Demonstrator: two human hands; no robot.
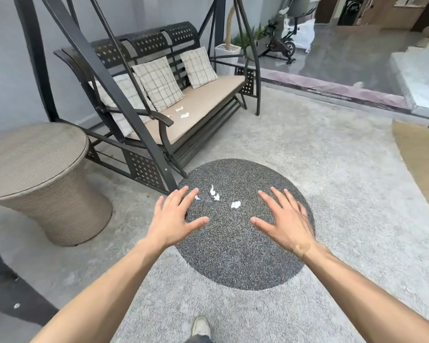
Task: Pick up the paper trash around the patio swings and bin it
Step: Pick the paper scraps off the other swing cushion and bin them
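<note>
Several white paper scraps (pixel 215 193) lie on a dark round patch of the floor (pixel 238 256), one more crumpled scrap (pixel 235 204) to their right. My left hand (pixel 177 216) and my right hand (pixel 286 219) are stretched out above the patch, fingers spread, holding nothing, with the scraps between and beyond them. One small scrap (pixel 197 197) shows at my left fingertips. More paper bits (pixel 184 115) lie on the tan seat cushion of the black metal patio swing (pixel 203 100). No bin is in view.
A round wicker side table (pixel 35 174) stands at the left next to the swing frame. Checked cushions (pixel 159 82) lean on the swing's back. An exercise bike (pixel 282 45) and a planter (pixel 227 55) stand far behind. A tan mat (pixel 421 159) lies at right. My shoe (pixel 201 326) is below.
</note>
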